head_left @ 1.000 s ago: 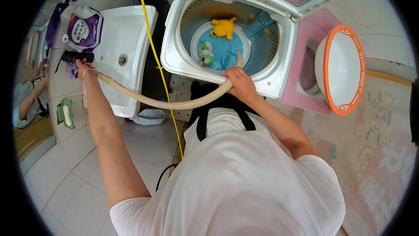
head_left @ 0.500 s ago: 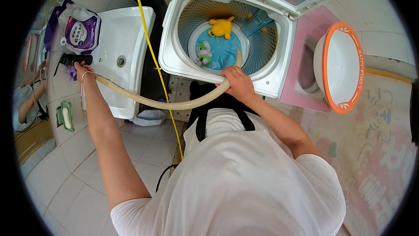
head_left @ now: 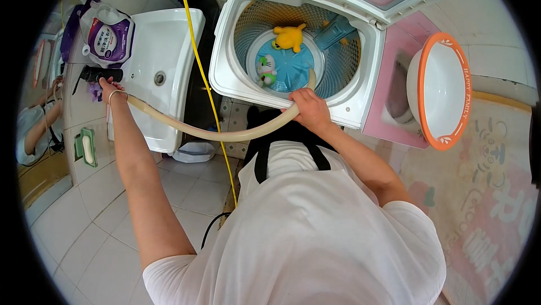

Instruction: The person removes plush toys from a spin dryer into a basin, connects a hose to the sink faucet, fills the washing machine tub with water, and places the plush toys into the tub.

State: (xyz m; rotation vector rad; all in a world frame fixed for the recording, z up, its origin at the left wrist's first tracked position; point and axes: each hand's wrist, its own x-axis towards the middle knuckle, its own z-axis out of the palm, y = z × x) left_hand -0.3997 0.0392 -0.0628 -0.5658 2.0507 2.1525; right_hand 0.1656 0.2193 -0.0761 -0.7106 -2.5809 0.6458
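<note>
A cream hose (head_left: 225, 135) sags in a curve between my two hands. My left hand (head_left: 110, 87) is closed around its left end, right beside the black faucet (head_left: 101, 74) over the sink; the join is hidden by my fingers. My right hand (head_left: 311, 111) wraps the hose at the front rim of the open washing machine (head_left: 352, 107). The hose's free tip points into the tub. Inside the tub lie a yellow plush toy (head_left: 289, 38) and a white-and-green plush toy (head_left: 266, 70), both apart from the hose.
A purple-labelled detergent bag (head_left: 108, 37) stands at the sink's (head_left: 169, 107) back left. Soap sits in a green dish (head_left: 86, 147) on the wall. One yellow cord (head_left: 198, 57) hangs between sink and machine. An orange-rimmed basin (head_left: 442, 91) rests on the machine's pink right side.
The whole view has shifted slightly to the right and down. Both hands keep their holds on the hose, and the toys lie as before.
</note>
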